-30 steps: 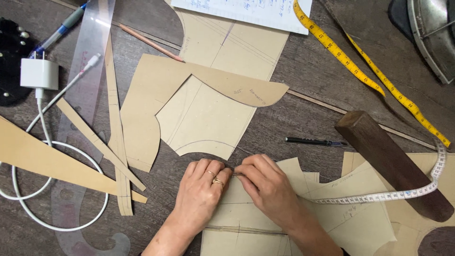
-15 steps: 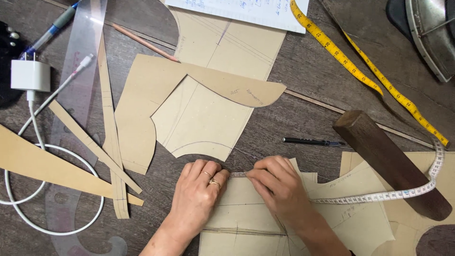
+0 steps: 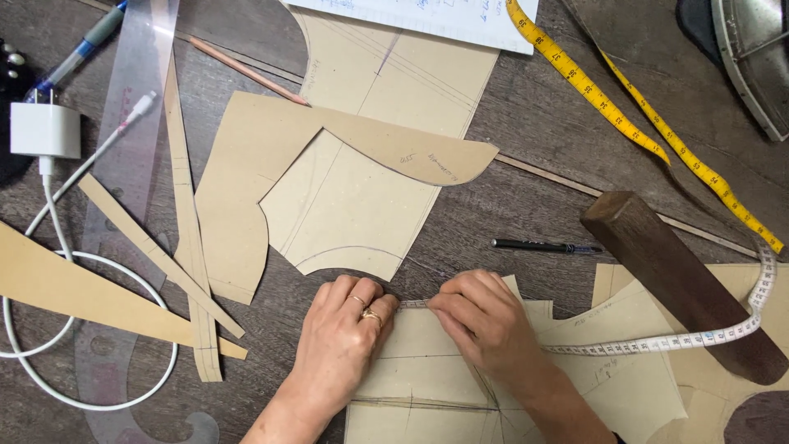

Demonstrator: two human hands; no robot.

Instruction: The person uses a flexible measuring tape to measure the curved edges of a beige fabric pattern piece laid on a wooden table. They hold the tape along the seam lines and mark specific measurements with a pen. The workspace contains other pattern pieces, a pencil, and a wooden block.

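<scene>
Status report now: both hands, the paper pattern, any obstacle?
Left hand and right hand pressing measuring tape along top edge of paper pattern piece. Wooden block resting on tape at right. Black pen lying just above.
</scene>
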